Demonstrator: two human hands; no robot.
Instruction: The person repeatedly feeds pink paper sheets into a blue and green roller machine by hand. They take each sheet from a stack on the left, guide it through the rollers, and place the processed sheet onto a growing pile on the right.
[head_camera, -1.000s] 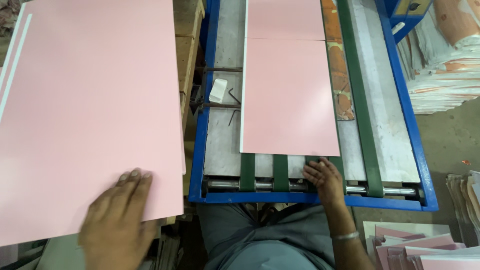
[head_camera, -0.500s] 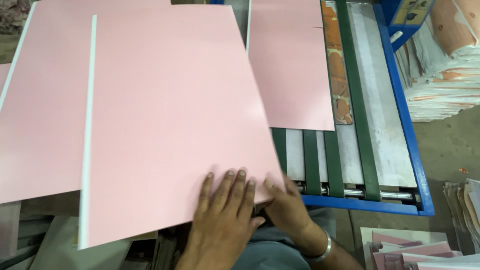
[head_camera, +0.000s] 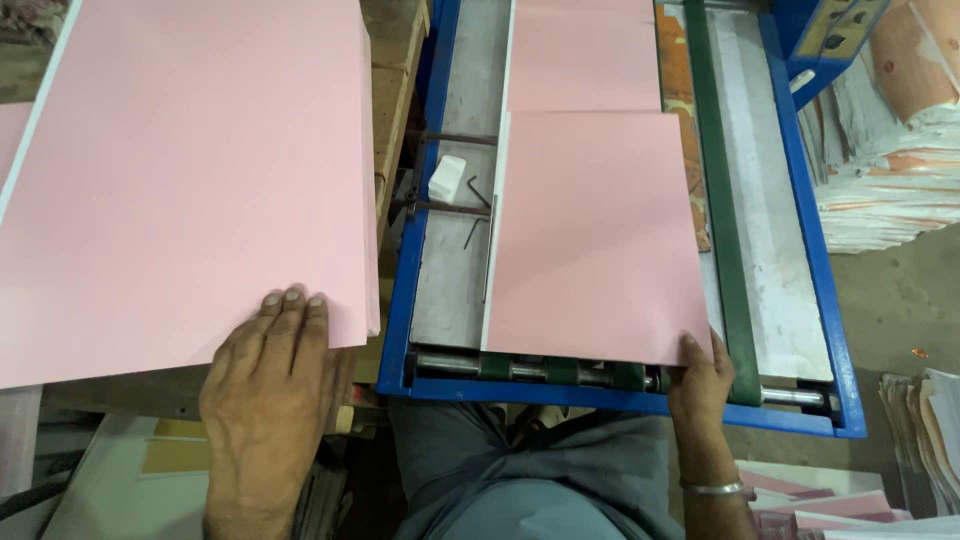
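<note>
On the blue feed bed, pink sheet (head_camera: 600, 235) lies lengthwise ahead of my right hand (head_camera: 700, 385), fingertips flat at its near corner; left hand (head_camera: 268, 385) presses pink stack (head_camera: 190, 170), ungripped.

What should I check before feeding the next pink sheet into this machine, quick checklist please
1. Left hand resting on the pink stack, fingertips on its near edge: ok.
2. Right hand at the near corner of the pink sheet on the feed bed: ok.
3. That sheet lying flat and square between the blue frame and the green belt: ok.
4. Sheet ahead clear of this one: cannot tell, edges meet.
5. Small white block and bent metal pieces beside the sheet, clear of it: ok.
</note>
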